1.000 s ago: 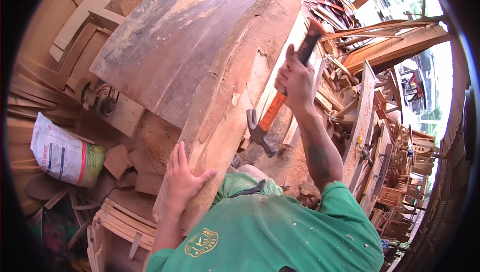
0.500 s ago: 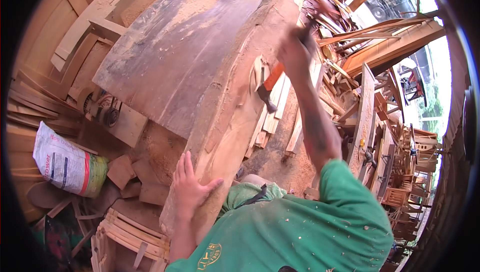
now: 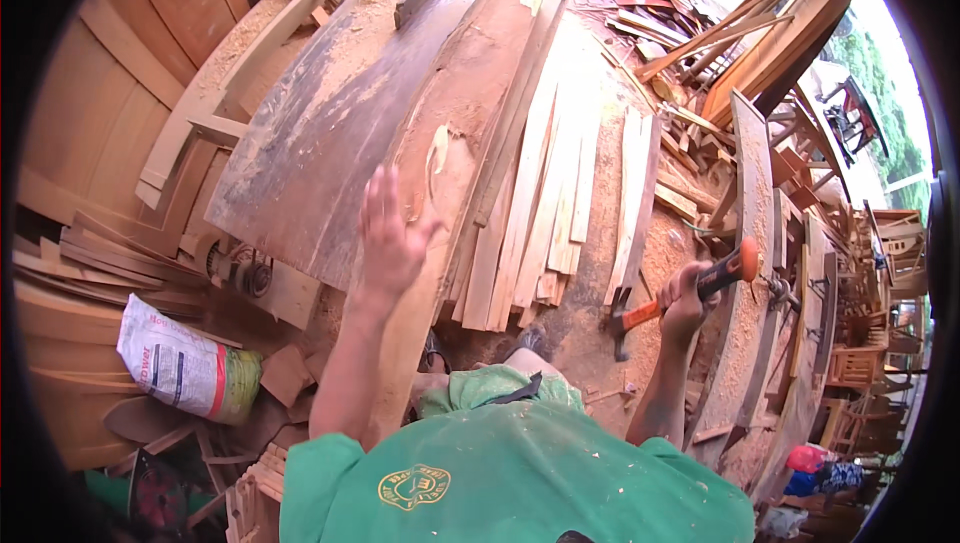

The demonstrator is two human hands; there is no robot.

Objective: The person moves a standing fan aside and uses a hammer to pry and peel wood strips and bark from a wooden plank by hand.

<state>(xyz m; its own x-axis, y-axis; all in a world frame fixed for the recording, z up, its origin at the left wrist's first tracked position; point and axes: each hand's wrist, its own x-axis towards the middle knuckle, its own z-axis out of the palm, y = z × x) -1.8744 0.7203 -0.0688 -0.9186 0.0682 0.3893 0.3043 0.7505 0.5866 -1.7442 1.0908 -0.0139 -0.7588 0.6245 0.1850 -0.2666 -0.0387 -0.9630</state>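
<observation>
A long, thick, rough-edged plank (image 3: 480, 93) with chipped, splintered patches lies lengthwise over a dark metal tabletop (image 3: 320, 143). My left hand (image 3: 390, 243) is spread over the near part of the plank; whether its palm touches the wood I cannot tell. At the lower right my right hand (image 3: 682, 293) grips an orange and black claw hammer (image 3: 640, 313), its head hanging over the sawdust-covered floor. A bundle of pale thin boards (image 3: 535, 203) lies to the right of the plank.
A white sack (image 3: 185, 358) and wood offcuts sit at lower left. Wooden panels (image 3: 140, 33) line the left side. Sawdust-covered beams (image 3: 750, 193) and piled timber (image 3: 680, 43) fill the right and back. A person (image 3: 822, 473) in red and blue is at the lower right edge.
My right hand has dropped with the hammer from above the plank's right side to lower right. My left hand has moved forward along the plank from its near end, fingers spread.
</observation>
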